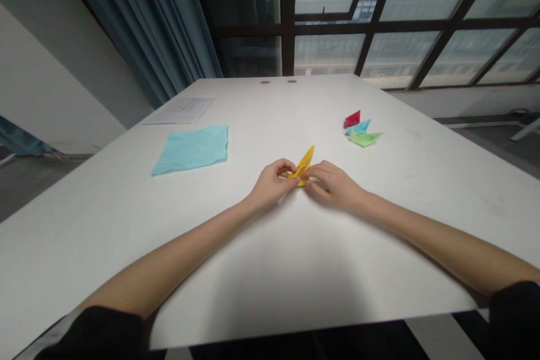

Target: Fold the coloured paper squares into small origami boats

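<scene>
A yellow folded paper boat [305, 162] is held between my two hands, low over the middle of the white table. My left hand [274, 181] pinches its left side between thumb and fingers. On its right side, my right hand [331, 183] grips it with the fingertips, which hide part of the folds. One pointed end of the yellow paper sticks up and away from me. To the right and farther off stand a red paper boat [352, 119], a blue paper boat [359, 128] and a green paper boat [365, 138], close together.
A light blue cloth [192, 149] lies flat on the table [270, 270] at the left. Behind it is a printed sheet of paper [181, 110]. Two round grey discs [278, 82] sit at the far edge, before the windows and a blue curtain [152, 22].
</scene>
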The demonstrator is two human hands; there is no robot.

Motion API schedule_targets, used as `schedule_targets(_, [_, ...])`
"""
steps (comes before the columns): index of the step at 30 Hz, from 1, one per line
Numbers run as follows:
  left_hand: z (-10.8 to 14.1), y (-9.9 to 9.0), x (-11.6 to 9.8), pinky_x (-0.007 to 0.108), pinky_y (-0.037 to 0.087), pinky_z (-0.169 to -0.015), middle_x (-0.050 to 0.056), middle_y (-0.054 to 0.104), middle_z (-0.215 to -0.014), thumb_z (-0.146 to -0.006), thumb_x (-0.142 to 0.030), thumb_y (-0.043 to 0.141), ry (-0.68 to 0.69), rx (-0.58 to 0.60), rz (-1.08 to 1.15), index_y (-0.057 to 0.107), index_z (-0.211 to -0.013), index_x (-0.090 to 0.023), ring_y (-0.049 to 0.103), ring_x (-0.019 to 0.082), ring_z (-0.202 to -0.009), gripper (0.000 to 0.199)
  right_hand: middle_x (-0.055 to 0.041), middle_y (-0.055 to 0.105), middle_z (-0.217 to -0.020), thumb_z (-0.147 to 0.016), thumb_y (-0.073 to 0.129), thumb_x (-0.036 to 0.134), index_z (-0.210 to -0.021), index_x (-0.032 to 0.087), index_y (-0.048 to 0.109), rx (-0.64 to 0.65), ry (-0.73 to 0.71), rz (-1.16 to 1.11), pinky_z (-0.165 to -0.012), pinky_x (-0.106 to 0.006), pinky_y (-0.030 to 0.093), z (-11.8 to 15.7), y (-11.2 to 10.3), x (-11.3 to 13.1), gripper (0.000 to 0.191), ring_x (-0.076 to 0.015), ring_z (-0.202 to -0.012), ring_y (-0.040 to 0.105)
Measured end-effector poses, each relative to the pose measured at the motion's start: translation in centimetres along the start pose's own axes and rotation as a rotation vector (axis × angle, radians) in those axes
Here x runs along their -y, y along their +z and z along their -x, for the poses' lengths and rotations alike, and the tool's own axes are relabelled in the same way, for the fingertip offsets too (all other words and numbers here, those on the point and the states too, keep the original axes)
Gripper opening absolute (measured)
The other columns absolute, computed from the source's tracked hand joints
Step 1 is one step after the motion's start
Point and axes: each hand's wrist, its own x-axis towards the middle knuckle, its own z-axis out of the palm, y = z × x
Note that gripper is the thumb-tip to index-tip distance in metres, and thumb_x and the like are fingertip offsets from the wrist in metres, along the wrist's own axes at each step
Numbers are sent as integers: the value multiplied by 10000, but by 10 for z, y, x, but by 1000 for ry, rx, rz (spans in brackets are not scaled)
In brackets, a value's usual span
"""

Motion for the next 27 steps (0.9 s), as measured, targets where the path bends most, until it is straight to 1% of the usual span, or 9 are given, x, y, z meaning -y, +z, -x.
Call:
schedule_targets(2, [1,1,-3,257,491,-637,52,663,-840,-670,-303,649,15,2,35,574,-811,-144,621,139,-707,225,-61,680,-891,-854,476,244,-966,186,608,-69,155,-108,-712,-312,483,-1,-1,4,183,-165,-765,605])
schedule_targets(5, [5,4,-5,314,502,-785,80,693,-895,-757,-344,588,84,-8,60,640,-837,-137,643,178,-834,228,-28,676,-818,-837,529,340,-891,195,598,-140,342,-334,-683,-294,516,-3,-2,8,170,-145,-707,635])
schedule_targets(7, [9,6,-6,330,479,-874,83,695,-974,-791,-335,562,146,-9,34,671,-873,-146,635,190,-930,234,-29,670,-848,-787,597,390,-861,195,570,-194,407,-498,-705,-305,539,-4,-1,8,211,-153,-735,655])
schedule_targets(9, [12,7,-6,328,464,-914,74,685,-1041,-806,-311,548,184,-4,-20,685,-910,-160,624,190,-985,229,-32,658,-887,-740,646,406,-860,199,536,-242,438,-612,-703,-313,555,-5,1,7,263,-155,-736,665])
schedule_targets(13, [13,7,-6,316,472,-910,67,685,-1046,-801,-259,532,182,-40,-89,691,-902,-162,629,184,-984,212,-28,639,-920,-737,641,358,-901,212,490,-271,427,-683,-670,-299,563,-4,3,4,267,-144,-725,669])
schedule_targets(17, [11,6,-3,269,529,-720,51,699,-883,-759,-267,575,135,-121,-130,644,-835,-152,668,165,-770,155,-15,650,-862,-741,593,272,-937,222,460,-260,443,-655,-611,-276,553,-3,4,3,242,-132,-659,660])
schedule_targets(19, [11,5,-3,231,511,-603,18,668,-775,-737,-290,607,134,-155,-194,588,-769,-161,653,142,-655,135,-9,653,-847,-738,568,233,-936,224,450,-257,425,-599,-609,-270,547,-3,4,4,231,-124,-638,654])
schedule_targets(22, [11,3,-4,192,440,-507,-37,583,-668,-733,-286,606,150,-192,-295,485,-718,-180,610,107,-562,162,-9,648,-865,-750,533,204,-939,225,446,-238,341,-467,-640,-267,543,-3,3,8,209,-124,-682,654])
schedule_targets(27, [10,2,-6,203,393,-507,-54,551,-705,-743,-204,545,165,-207,-407,465,-872,-199,529,78,-512,152,-14,659,-866,-782,488,172,-953,220,494,-191,215,-235,-651,-252,522,-2,0,15,177,-128,-712,647])
